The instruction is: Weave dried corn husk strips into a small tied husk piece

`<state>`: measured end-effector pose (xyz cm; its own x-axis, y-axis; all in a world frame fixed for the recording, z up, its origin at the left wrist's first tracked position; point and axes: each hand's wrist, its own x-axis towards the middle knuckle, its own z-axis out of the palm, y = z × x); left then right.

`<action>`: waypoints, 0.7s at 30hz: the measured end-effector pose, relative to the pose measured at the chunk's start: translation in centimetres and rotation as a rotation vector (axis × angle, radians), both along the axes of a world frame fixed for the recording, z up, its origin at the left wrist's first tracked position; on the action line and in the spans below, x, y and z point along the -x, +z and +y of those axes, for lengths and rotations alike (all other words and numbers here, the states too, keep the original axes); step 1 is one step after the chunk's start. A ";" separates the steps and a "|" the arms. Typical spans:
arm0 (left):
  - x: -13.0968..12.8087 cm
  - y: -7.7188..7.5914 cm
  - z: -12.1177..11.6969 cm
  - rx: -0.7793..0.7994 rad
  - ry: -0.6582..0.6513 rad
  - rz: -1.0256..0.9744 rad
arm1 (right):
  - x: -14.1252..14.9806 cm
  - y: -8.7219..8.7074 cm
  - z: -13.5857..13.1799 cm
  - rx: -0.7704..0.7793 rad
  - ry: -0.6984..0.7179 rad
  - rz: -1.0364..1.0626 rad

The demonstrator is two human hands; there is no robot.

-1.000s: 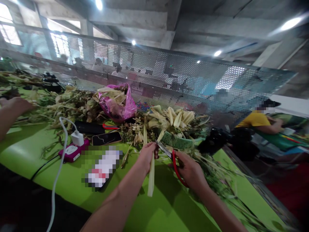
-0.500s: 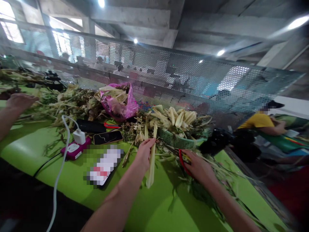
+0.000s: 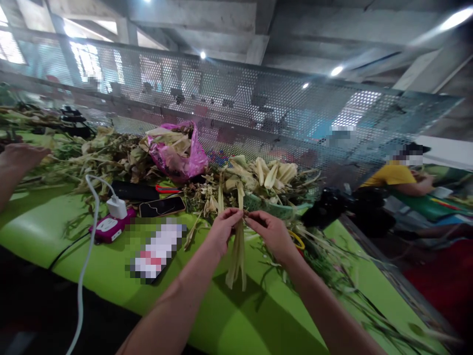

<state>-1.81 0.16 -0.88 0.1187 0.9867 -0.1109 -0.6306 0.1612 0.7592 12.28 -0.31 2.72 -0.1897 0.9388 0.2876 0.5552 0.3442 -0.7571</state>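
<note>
Head camera: the left hand [image 3: 221, 229] was closed, thumb and fingers pinching a pale husk [image 3: 238, 249] whose 2 tails hung over the green table [image 3: 218, 315]. The right hand [image 3: 271, 239] had its fingertips drawn together at the husk's edge, at 3 o'clock; whether they gripped it could not be told. A yellow loop [image 3: 298, 240] showed beside that wrist, at 4 o'clock.

Judging by those tails, the held husk was partly worked. A bowl [image 3: 290, 211] at 2 o'clock carried a pile [image 3: 271, 173] of folded husks, probably handled already or set by; which could not be told. The tangled heap [image 3: 99, 148] at 10 o'clock looked untouched, and the pink bag [image 3: 199, 160] at 11 was stuffed.

At 9 o'clock lay a purple socket block [image 3: 118, 230], its white label too small to read. A dark phone [image 3: 162, 206] sat nearer, showing no writing; another phone's screen [image 3: 158, 251], at 8, was pixelated. Dark print on the bag was illegible. No brand could be read. Farther out, a co-worker's hand [image 3: 24, 154] rested at 10.
</note>
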 end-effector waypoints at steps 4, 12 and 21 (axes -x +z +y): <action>0.1 0.0 0.1 -0.009 -0.005 0.000 | 0.4 -0.4 0.1 -0.009 -0.066 0.075; 0.3 -0.5 0.8 0.010 0.076 -0.057 | -1.9 0.9 -2.4 0.082 -0.024 0.038; 0.7 0.3 0.6 -0.046 0.205 0.065 | -2.8 -1.0 -2.8 0.200 0.076 -0.028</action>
